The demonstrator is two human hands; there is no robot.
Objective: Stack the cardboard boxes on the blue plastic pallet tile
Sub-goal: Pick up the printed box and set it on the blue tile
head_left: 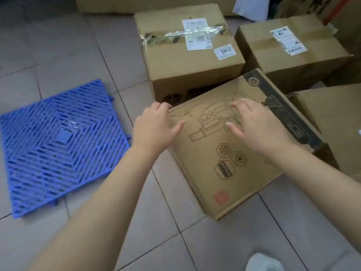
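Note:
A blue plastic pallet tile [58, 145] lies flat on the tiled floor at the left, with nothing on it. A flat cardboard box printed with a line drawing [224, 159] lies on the floor at centre right. My left hand [154, 128] hovers at that box's far left corner, fingers spread. My right hand [257, 126] is over the box's top, fingers apart, holding nothing. Behind it stands a taller taped box with a "5842" sticker [187, 55], and to its right another labelled box [293, 49].
More cardboard boxes crowd the right edge [336, 122] and the back wall [156, 4]. Bare grey floor tiles [64, 45] stretch between the pallet tile and the boxes. A light-coloured shoe [263, 263] shows at the bottom.

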